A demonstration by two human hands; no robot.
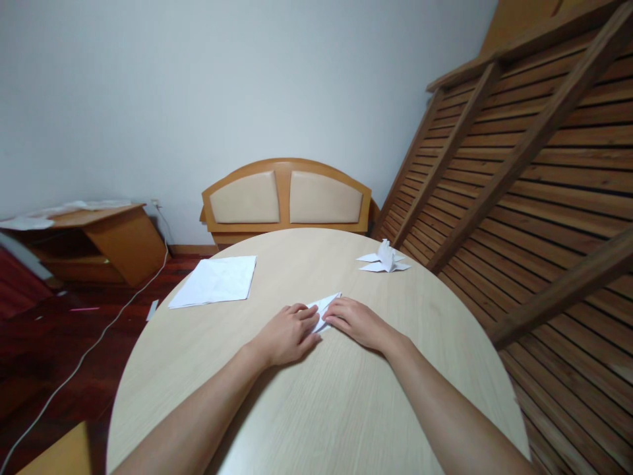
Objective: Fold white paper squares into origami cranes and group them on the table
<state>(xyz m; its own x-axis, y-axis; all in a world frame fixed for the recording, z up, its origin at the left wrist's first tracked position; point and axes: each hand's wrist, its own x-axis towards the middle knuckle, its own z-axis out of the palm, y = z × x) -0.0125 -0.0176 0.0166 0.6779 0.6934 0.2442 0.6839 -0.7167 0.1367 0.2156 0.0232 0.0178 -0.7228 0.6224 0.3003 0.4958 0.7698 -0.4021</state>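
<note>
A small folded piece of white paper (325, 307) lies on the round pale wooden table (297, 409), between my two hands. My left hand (288, 335) rests on its left part, fingers curled and pressing down on the paper. Over on the paper's right part my right hand (357, 322) also lies, fingers together and flat on a fold. Only the pointed far end of the paper shows beyond my fingers.
A stack of white sheets (216, 281) lies at the table's far left. A finished folded paper figure (385, 258) sits at the far right. Behind the table stand a padded wooden headboard (285, 196), a slatted wooden frame (534, 171) to the right, and a low wooden cabinet (99, 241) to the left.
</note>
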